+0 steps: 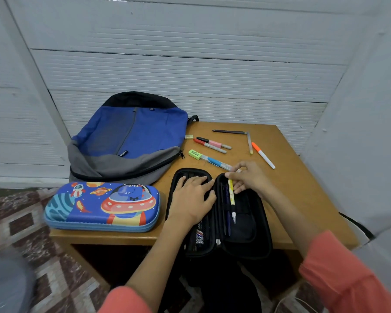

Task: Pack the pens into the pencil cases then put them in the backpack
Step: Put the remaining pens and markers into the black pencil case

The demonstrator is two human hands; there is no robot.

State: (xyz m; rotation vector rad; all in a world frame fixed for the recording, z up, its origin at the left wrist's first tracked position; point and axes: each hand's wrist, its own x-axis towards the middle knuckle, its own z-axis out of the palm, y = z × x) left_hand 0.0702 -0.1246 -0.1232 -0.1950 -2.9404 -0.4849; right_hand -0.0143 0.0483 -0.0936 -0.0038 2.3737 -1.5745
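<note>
A black pencil case (246, 240) lies open at the table's front edge. My left hand (193, 197) rests flat on its left half, fingers spread. My right hand (248, 177) pinches the top end of a yellow pen (231, 197) that lies in the case's right half beside a dark blue pen (228, 222). A closed blue space-themed pencil case (102, 206) sits to the left. The blue and grey backpack (127, 136) lies flat behind it. Several loose pens remain on the table: a blue marker (217, 163), a red marker (209, 146), a pink pen (215, 143), an orange marker (263, 155), a black pen (229, 132).
A green eraser (194, 154) and a small pale eraser (189, 136) lie near the backpack. A yellow-tipped clear pen (250, 143) lies by the black pen. The wooden table (298, 190) stands against a white wall; patterned floor shows at the left.
</note>
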